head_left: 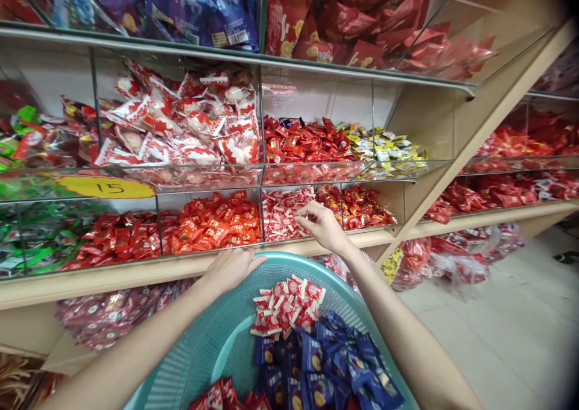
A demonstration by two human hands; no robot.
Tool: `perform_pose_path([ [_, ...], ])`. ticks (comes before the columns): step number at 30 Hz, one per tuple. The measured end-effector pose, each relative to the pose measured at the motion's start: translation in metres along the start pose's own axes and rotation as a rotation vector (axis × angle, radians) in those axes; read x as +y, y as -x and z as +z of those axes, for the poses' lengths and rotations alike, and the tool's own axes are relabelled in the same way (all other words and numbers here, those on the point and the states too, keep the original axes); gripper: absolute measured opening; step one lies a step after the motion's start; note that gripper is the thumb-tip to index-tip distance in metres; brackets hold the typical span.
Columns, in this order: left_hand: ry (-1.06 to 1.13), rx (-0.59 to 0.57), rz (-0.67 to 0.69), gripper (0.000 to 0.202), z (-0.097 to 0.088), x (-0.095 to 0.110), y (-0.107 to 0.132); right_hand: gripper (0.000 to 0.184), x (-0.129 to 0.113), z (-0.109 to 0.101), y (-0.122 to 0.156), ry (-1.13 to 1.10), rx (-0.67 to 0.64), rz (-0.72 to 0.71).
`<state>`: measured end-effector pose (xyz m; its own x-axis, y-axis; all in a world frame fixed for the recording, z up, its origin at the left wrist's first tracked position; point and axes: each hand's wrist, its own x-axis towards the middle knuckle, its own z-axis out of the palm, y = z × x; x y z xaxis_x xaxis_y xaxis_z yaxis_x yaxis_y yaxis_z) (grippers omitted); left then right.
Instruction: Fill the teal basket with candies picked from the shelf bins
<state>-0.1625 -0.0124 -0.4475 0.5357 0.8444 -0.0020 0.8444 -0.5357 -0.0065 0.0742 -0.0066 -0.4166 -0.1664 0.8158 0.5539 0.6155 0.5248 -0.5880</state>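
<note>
My left hand (pixel 231 268) is closed over the far rim of a teal plastic basket (pixel 181 337), against the shelf edge. Above that rim, my right hand (pixel 322 224) hovers in front of a bin of small red-and-white wrapped candies (pixel 283 208). Its thumb and fingers are curled into a pinch; what lies between the tips, if anything, cannot be made out. Inside the basket lies a pile of similar red-and-white candies (pixel 287 304). Dark blue packets (pixel 325 362) fill its right side, and red packets (pixel 221 395) show at the bottom.
Glass dividers split the shelves into bins. Orange-red candies (pixel 219 220) lie to the left, with larger red-and-white packets (pixel 181 114) above. A yellow tag (pixel 106 186) reads 15. Bagged goods (pixel 117 313) sit under the wooden ledge (pixel 113 274). Tiled floor (pixel 511 319) extends at right.
</note>
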Motion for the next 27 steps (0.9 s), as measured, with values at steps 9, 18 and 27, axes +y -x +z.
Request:
perform_pose_path([
  [9, -0.012, 0.019, 0.031, 0.056, 0.001, 0.000, 0.000, 0.012, -0.020, 0.028, 0.019, -0.102, -0.613, 0.025],
  [18, -0.031, 0.025, 0.045, 0.058, 0.002, 0.000, -0.001, 0.015, -0.021, 0.055, 0.031, 0.199, -0.584, -0.073],
  [27, -0.002, 0.023, 0.039, 0.059, 0.002, 0.000, -0.001, 0.016, -0.010, 0.047, 0.024, 0.098, -0.455, -0.019],
])
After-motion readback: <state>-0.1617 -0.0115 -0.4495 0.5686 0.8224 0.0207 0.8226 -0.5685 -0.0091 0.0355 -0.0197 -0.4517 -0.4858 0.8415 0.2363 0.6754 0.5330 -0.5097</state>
